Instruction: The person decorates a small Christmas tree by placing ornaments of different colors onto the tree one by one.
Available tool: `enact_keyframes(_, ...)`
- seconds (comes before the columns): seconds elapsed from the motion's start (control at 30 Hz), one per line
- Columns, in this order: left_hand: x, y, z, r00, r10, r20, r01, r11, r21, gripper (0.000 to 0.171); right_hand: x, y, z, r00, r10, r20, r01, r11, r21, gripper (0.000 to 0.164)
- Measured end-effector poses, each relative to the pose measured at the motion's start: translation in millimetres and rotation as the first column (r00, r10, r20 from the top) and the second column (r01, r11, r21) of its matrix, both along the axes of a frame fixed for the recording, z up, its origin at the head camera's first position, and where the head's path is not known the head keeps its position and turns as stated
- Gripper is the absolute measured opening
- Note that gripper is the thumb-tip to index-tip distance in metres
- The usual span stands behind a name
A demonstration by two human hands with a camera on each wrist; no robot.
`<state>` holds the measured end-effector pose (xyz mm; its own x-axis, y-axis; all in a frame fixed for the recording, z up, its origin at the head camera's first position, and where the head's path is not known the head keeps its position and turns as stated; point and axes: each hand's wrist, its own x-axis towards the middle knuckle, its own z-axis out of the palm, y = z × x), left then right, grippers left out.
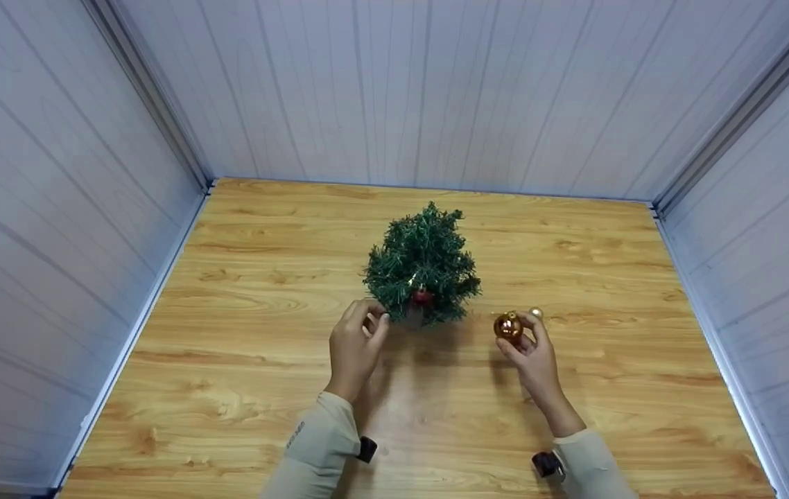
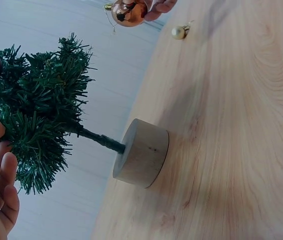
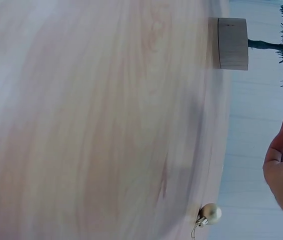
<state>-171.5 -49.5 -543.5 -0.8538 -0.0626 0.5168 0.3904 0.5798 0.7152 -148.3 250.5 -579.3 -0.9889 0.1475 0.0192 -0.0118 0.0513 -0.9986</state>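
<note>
A small green artificial Christmas tree [image 1: 423, 263] stands upright on a round wooden base [image 2: 144, 152]. My left hand [image 1: 355, 339] is at its lower left side, thumb and fingertips pinching the outer branches. On the front of the tree hangs a red bauble [image 1: 422, 297], dark at the edge of the left wrist view. To the right of the tree, my right hand [image 1: 536, 357] holds a shiny copper-coloured bauble [image 1: 507, 328] between thumb and fingers, raised over the table. A thin hanging loop dangles from this bauble's gold cap in the left wrist view.
Just beyond my right hand, a smaller pale gold bauble [image 3: 211, 213] with a loop lies on the wood-grain table [image 1: 242, 388]. White panel walls [image 1: 394, 90] enclose the table at the back and on both sides.
</note>
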Motion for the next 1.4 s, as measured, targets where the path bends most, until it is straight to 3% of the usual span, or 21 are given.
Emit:
enact_keyframes(0.5,-1.4,-1.4,0.5,1.0,-0.001,0.007,0.0,1.0,0.01,0.006,0.2,-1.7,3.3,0.998,-0.043,-0.043,0.046,0.996,0.071,0.053)
enact_keyframes(1.03,-4.9,-3.1,1.2,1.0,0.014,0.018,-0.014,1.0,0.008,0.005,0.9,-8.5,8.7,0.998,-0.061,0.021,0.059,0.995,0.08,0.054)
enact_keyframes(1.4,-7.5,-5.7,2.9,0.999,0.025,0.027,-0.025,0.999,0.02,0.005,1.0,-14.9,13.0,1.0,-0.021,0.009,0.02,0.998,0.053,0.054)
